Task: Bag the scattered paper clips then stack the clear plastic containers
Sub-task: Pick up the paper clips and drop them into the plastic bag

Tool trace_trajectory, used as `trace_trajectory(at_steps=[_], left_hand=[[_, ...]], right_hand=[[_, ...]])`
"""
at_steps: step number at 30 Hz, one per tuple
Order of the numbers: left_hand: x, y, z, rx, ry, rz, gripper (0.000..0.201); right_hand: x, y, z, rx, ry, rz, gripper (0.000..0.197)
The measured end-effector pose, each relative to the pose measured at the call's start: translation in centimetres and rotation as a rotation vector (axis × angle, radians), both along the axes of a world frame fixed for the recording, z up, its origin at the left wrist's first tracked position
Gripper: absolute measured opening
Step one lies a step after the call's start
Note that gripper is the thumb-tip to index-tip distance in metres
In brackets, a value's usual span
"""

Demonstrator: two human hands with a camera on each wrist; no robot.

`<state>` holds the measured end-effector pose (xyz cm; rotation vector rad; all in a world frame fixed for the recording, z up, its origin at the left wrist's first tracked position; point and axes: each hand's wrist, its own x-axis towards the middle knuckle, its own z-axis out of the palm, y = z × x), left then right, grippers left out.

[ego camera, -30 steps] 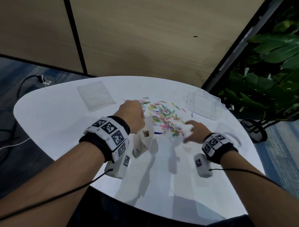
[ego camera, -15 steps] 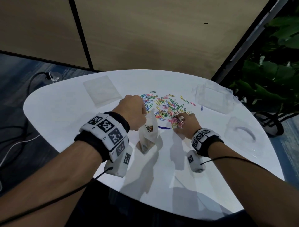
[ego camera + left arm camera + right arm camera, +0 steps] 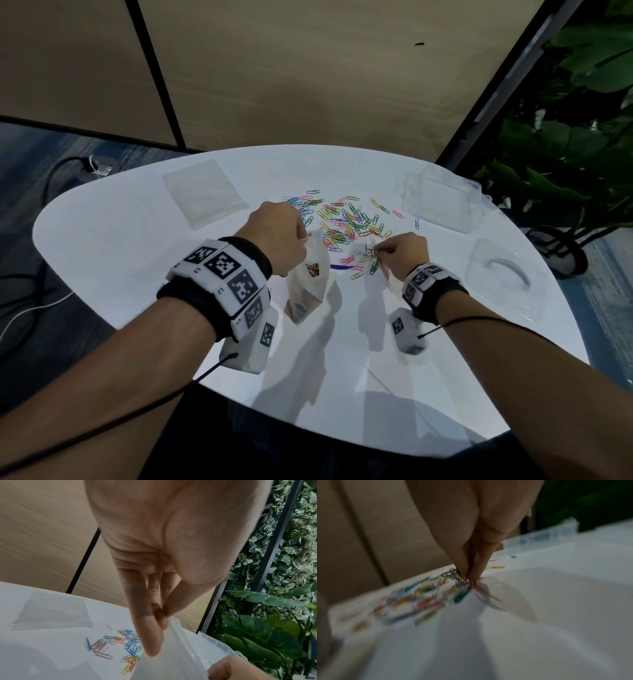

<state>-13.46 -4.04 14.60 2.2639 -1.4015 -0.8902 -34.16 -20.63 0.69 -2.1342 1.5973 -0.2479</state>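
Observation:
Coloured paper clips point(image 3: 346, 222) lie scattered across the middle of the white table point(image 3: 137, 246). My left hand point(image 3: 279, 236) pinches the top rim of a small clear zip bag point(image 3: 308, 284), which hangs upright with some clips inside; the left wrist view shows the finger and thumb on the bag's zip strip point(image 3: 176, 627). My right hand point(image 3: 404, 253) pinches a small bunch of clips point(image 3: 460, 580) at the near edge of the pile. A clear plastic container point(image 3: 442, 202) stands at the far right, a second clear container point(image 3: 503, 274) nearer on the right.
A flat clear lid or bag point(image 3: 205, 195) lies at the far left of the table. A leafy plant point(image 3: 565, 144) stands past the right edge. Cables point(image 3: 30, 308) run over the floor on the left. A wooden wall panel rises behind the table.
My right hand has closed its fingers on a bunch of clips at the near edge of the pile. My left hand keeps holding the bag in the same place.

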Motion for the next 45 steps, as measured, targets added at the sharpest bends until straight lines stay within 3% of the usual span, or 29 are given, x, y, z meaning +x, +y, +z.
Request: trace_trajectory(at_steps=[4,6,9,12,15,19,22,25,29,31,34,37,39,42,45], left_hand=[[-0.5,-0.4,-0.1,0.009,-0.015,-0.013,0.031],[-0.8,-0.7,-0.4,0.015,-0.022,-0.019,0.029],[-1.3,-1.1,-0.8,0.027,-0.038,-0.035,0.028],[-1.8,-1.5,-1.1,0.012,-0.046,-0.028,0.025],[-2.4,-1.8,-1.1,0.015,-0.046,-0.041,0.025],[-2.7,-2.0,-0.9,0.012,-0.028,-0.033,0.025],[-2.9,-1.9,-0.7,-0.013,0.024,-0.019,0.028],[-3.1,-1.6,-0.6,-0.014,0.045,-0.030,0.031],[-2.2,-1.3,-0.4,-0.018,0.015,-0.032,0.029],[-1.8,-1.0,-0.2,-0.017,0.006,-0.032,0.029],[-1.6,-0.4,0.2,-0.014,0.005,-0.039,0.033],[-1.5,0.2,0.4,-0.018,0.006,-0.033,0.033],[-1.4,0.5,0.6,-0.023,0.013,-0.030,0.032],[-1.0,0.9,0.8,-0.022,0.016,-0.030,0.032],[-0.5,0.9,0.8,-0.008,0.007,-0.033,0.032]], right_hand=[[-1.5,-0.1,1.4,0.414,-0.576,-0.294,0.012],[-1.0,0.5,3.1,0.615,-0.831,-0.260,0.015],[0.6,2.3,6.4,0.851,-0.940,-0.099,0.019],[2.4,4.4,7.8,0.937,-0.840,0.015,0.018],[4.0,6.2,7.7,0.898,-0.759,0.063,0.026],[5.0,7.1,7.8,0.713,-0.597,0.158,0.030],[4.6,7.4,8.1,0.500,-0.346,0.279,0.017],[4.0,8.0,9.3,0.410,-0.225,0.408,0.028],[0.7,8.0,10.5,0.540,-0.459,0.221,0.010],[-2.9,7.5,9.4,0.471,-0.277,0.108,0.013],[-8.6,7.9,7.4,0.511,0.170,-0.078,0.046],[-11.5,10.2,5.7,0.647,0.346,-0.142,0.053],[-11.7,11.2,4.1,0.614,0.335,-0.149,0.044],[-9.9,11.3,1.9,0.387,0.319,-0.102,0.039],[-6.4,10.1,0.5,0.257,0.172,-0.115,0.029]])
